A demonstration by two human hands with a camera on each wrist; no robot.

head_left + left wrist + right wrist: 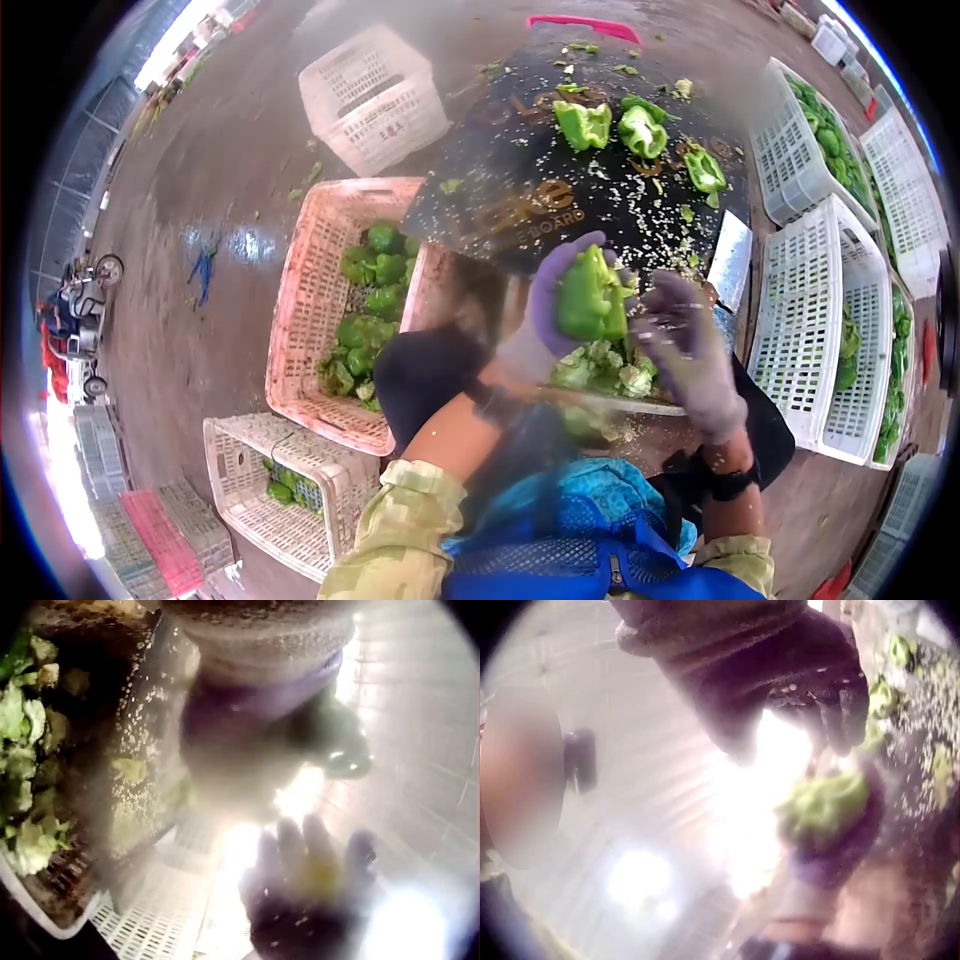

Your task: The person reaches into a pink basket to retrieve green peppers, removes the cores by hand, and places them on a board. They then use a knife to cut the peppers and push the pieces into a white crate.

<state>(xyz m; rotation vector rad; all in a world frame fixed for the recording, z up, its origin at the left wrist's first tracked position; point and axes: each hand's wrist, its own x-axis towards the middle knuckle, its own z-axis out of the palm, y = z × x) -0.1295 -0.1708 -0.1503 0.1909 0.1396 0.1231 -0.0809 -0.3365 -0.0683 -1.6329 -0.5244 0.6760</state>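
My left hand point(540, 300), in a purple and grey glove, grips a whole green bell pepper point(590, 295) above the near edge of the black board point(450, 210). The pepper also shows in the right wrist view, its lobed end point(821, 810) turned to the camera. Just right of it my gloved right hand point(695, 350) is raised with relaxed fingers, blurred in the head view. Its fingers show apart in the left wrist view. Below both hands lies a heap of pepper cores point(600, 370) in a container. Three cut pepper pieces point(583, 125) lie at the board's far end among scattered seeds.
A broad metal blade point(730, 250) lies along the board's right edge. At left stands a pinkish crate point(310, 290) of whole peppers, with white crates point(385, 110) behind and in front of it. More white crates point(805, 310) holding green peppers line the right side.
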